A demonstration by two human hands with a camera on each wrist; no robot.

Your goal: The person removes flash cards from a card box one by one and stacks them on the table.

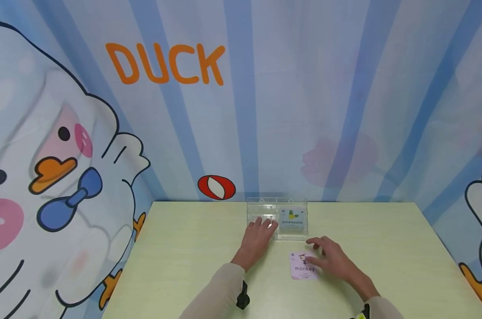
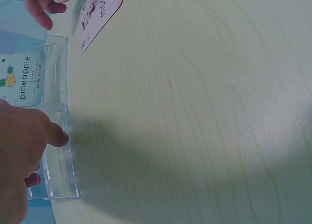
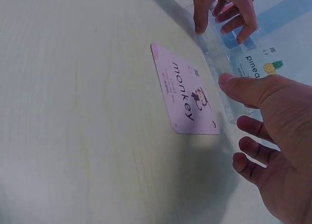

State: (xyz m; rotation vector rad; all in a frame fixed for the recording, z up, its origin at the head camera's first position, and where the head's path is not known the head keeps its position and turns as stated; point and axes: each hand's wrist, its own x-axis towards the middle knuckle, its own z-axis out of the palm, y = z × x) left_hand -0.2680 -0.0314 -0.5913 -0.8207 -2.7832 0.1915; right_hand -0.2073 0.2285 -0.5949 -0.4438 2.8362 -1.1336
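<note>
A clear plastic two-part card holder (image 1: 292, 237) stands at the back of the table. In its right compartment a pineapple card (image 1: 293, 221) leans upright. My left hand (image 1: 258, 239) is at the left compartment, fingers spread and loosely bent, with the thumb by the front ledge in the left wrist view; whether it presses on the plastic is hard to tell. A pink monkey card (image 1: 301, 271) lies face up on the table in front of the holder. My right hand (image 1: 336, 259) hovers over that card's right edge, thumb and fingers apart and nothing between them.
The pale wooden table (image 1: 185, 248) reaches back to a striped blue curtain (image 1: 281, 110) with a printed duck pattern. Both forearms come in from the front edge, a dark wrist strap (image 1: 243, 296) on the left one.
</note>
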